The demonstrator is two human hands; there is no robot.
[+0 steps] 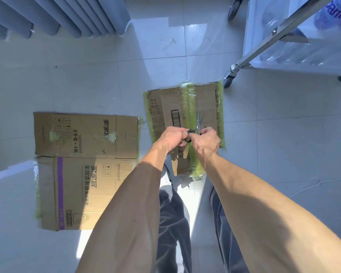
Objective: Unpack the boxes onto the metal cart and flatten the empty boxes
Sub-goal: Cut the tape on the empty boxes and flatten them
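One flattened box (85, 166) on floor; taped box (185, 123) not yet cut; left hand (170, 137) and right hand (206, 139) both grip scissors (193, 131).

You stand on a pale tiled floor (87, 75) with glossy reflections. At the top left you see a grey ribbed radiator (67, 14) (its fins look bluish in this light). A thin white thread (307, 187) lies on the tiles at your right. Your dark trousers (173, 223) show below.
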